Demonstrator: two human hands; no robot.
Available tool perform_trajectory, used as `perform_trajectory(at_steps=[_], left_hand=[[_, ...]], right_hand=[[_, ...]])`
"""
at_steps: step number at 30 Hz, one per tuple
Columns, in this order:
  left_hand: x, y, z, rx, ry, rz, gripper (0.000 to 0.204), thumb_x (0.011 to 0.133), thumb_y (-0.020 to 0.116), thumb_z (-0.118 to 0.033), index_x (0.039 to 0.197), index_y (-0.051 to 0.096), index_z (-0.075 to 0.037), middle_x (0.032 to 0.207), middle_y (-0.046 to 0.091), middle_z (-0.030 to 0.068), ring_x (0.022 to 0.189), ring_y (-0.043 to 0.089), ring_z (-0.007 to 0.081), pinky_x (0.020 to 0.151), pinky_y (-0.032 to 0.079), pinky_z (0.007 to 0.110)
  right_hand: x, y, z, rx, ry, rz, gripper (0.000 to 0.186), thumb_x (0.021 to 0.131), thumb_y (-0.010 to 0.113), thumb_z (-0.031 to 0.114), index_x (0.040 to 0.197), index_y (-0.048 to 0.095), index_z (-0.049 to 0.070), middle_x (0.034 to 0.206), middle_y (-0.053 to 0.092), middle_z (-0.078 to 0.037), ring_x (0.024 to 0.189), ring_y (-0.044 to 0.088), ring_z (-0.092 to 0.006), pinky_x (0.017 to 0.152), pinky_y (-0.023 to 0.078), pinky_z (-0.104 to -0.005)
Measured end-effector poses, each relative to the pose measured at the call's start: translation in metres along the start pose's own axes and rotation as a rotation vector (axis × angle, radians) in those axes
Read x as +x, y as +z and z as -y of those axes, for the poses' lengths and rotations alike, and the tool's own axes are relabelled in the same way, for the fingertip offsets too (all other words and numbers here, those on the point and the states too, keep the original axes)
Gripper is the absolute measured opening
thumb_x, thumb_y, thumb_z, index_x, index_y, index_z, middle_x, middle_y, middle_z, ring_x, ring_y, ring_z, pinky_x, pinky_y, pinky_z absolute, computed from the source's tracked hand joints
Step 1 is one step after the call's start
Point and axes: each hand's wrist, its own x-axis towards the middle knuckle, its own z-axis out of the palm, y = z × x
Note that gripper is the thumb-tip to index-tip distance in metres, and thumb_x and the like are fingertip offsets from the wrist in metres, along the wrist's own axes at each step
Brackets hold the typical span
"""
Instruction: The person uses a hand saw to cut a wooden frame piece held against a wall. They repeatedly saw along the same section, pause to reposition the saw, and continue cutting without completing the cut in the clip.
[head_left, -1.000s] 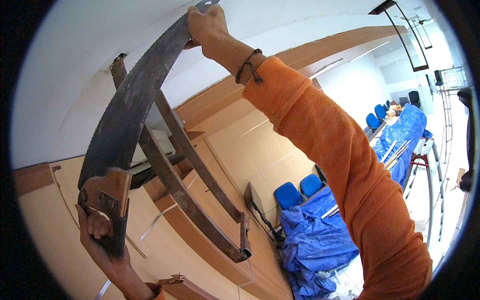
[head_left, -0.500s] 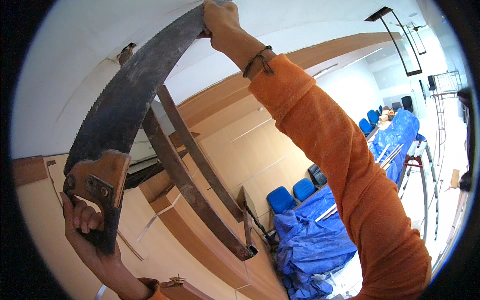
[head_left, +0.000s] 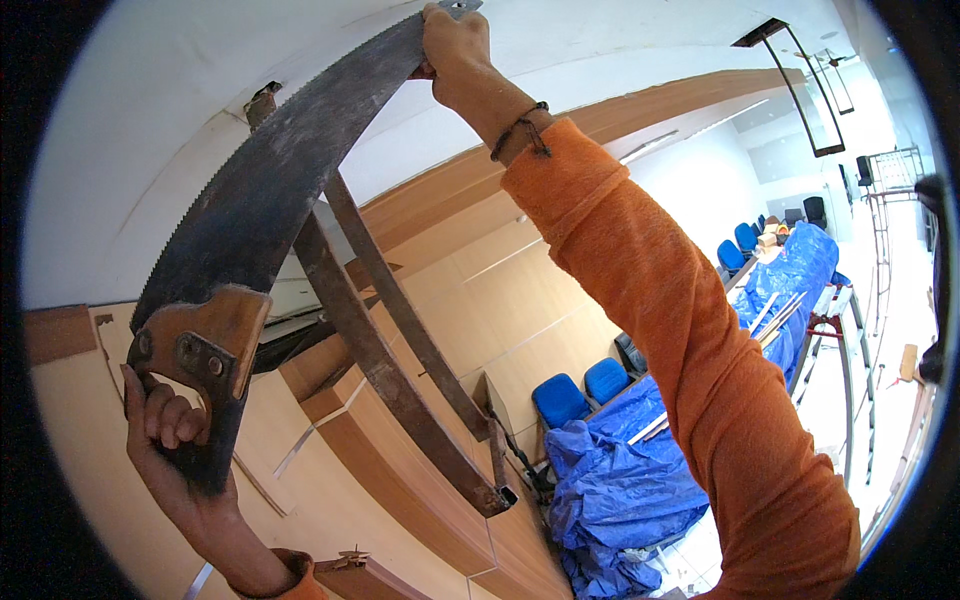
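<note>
A large hand saw (head_left: pixel 290 165) with a dark blade and a worn wooden handle is raised close to the white ceiling (head_left: pixel 150 120). My left hand (head_left: pixel 175 430) is wrapped round the handle at the lower left, fingers through its opening. Up at the blade's far end, my right hand (head_left: pixel 458 50) grips the tip, its fingers closed over the metal. The toothed edge faces up and left. Behind the blade, a rusty metal frame (head_left: pixel 375 350) hangs down; the blade hides part of its upper end.
A small broken hole (head_left: pixel 262 98) shows in the ceiling beside the blade. Wood panelling (head_left: pixel 420 480) curves below. Blue sheeting (head_left: pixel 620 490), blue chairs (head_left: pixel 562 400) and a stepladder (head_left: pixel 845 370) stand lower right. Another metal frame (head_left: pixel 805 90) hangs at the upper right. Splintered wood (head_left: pixel 365 575) juts up near my left sleeve.
The saw and both hands have shifted slightly to the right in the picture. My grip at both ends stays the same.
</note>
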Motion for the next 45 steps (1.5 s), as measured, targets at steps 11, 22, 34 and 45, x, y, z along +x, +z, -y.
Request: perform_trajectory(at_steps=[11,22,34,45], left_hand=[[0.004,-0.004,0.003,-0.005,0.014,0.003,0.022,0.105,0.057,-0.022,0.089,0.050,-0.010,0.058,0.036,-0.0068,0.044,0.036,0.0005,0.041,0.044,0.018],[0.003,-0.006,-0.001,0.009,0.024,0.044,0.028,0.105,0.057,-0.022,0.081,0.046,-0.013,0.057,0.038,-0.0059,0.047,0.039,0.0006,0.044,0.043,0.017],[-0.001,0.005,0.004,-0.042,0.065,0.016,0.027,0.106,0.056,-0.022,0.082,0.049,-0.011,0.057,0.037,-0.0054,0.046,0.036,0.0012,0.045,0.040,0.017],[-0.006,0.012,0.013,-0.118,-0.017,0.003,0.030,0.105,0.058,-0.022,0.079,0.046,-0.013,0.056,0.037,-0.0057,0.045,0.038,0.0012,0.043,0.042,0.018]], right_hand=[[0.011,0.000,-0.002,0.113,0.030,0.086,0.038,0.097,0.054,0.019,0.121,0.044,-0.008,0.115,0.059,-0.028,0.091,0.070,-0.0372,0.063,0.066,-0.0470],[0.025,0.000,-0.005,0.056,0.107,0.107,0.032,0.095,0.056,0.022,0.118,0.055,0.000,0.105,0.063,-0.018,0.090,0.068,-0.0313,0.064,0.064,-0.0471],[0.055,-0.005,-0.009,0.023,0.230,0.119,0.031,0.092,0.063,0.020,0.118,0.062,0.004,0.117,0.067,-0.014,0.107,0.067,-0.0263,0.099,0.051,-0.0384],[0.049,-0.005,-0.003,-1.186,-0.267,0.275,0.034,0.086,0.065,0.006,0.118,0.053,0.003,0.114,0.067,-0.016,0.112,0.062,-0.0255,0.098,0.050,-0.0380]])
